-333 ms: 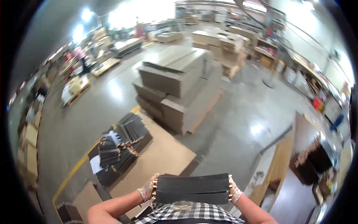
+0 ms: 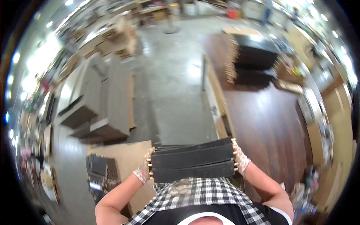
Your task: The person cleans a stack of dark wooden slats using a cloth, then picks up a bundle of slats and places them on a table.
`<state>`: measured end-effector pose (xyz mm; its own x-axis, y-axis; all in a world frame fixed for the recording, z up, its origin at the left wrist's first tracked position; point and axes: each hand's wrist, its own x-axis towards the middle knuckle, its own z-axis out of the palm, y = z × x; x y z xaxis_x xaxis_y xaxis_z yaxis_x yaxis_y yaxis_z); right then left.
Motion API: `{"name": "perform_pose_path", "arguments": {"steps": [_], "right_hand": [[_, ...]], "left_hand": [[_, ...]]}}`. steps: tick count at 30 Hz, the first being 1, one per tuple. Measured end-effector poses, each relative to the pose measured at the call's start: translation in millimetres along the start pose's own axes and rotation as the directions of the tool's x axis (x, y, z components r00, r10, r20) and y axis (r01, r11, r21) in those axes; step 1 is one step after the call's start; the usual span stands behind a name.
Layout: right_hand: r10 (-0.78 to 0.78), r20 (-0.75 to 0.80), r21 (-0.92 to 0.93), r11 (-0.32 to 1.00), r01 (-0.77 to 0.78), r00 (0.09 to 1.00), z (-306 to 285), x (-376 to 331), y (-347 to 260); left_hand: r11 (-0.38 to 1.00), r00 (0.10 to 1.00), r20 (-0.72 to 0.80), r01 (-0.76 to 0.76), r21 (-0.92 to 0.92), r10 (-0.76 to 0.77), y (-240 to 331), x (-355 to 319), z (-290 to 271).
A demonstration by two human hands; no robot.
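Observation:
A stack of black slats (image 2: pixel 193 162) with pale wooden dowels poking from the ends spans the space in front of my checked apron (image 2: pixel 204 191). My left hand (image 2: pixel 144 167), in a pale patterned glove, is closed around the stack's left end. On the opposite end, my right hand (image 2: pixel 241 159), gloved alike, grips the slats too. Parts of the fingers are hidden behind the dowels and the stack. Similar black slats (image 2: pixel 255 56) are piled at the far end of a dark brown wooden tabletop (image 2: pixel 264 116) to my right.
More slats (image 2: pixel 99 168) lie on a tan board (image 2: pixel 131 153) at lower left. Grey panels (image 2: pixel 112 93) are stacked high beyond it. A strip of grey floor (image 2: pixel 172 97) runs between the panels and the table. Boxes and clutter line the right side.
The view has swung right, bringing the brown table and its slat pile nearer the middle, while the grey panels slid left. Both hands still hold the slats, now higher in the picture.

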<state>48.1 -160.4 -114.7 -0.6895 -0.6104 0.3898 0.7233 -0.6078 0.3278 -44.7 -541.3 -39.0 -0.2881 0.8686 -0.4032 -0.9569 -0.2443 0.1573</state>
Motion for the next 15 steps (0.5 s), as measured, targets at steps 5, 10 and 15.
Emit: {"name": "perform_pose_path", "arguments": {"steps": [5,10,15], "right_hand": [[-0.581,-0.273,-0.085,0.808,0.583,0.767,19.7,-117.3,21.2],[-0.815,-0.537,-0.738,0.329,0.589,-0.218,88.0,-103.0,80.6],[-0.675,-0.51,-0.76,0.064,0.647,-0.533,103.5,-97.7,109.8]], "left_hand": [[0.899,0.872,-0.489,0.245,0.362,-0.041,33.0,123.1,77.1],[0.681,0.803,-0.581,0.502,0.533,-0.137,32.1,228.2,131.9],[0.525,0.833,-0.414,0.553,0.647,-0.367,22.3,327.0,173.8]]}}
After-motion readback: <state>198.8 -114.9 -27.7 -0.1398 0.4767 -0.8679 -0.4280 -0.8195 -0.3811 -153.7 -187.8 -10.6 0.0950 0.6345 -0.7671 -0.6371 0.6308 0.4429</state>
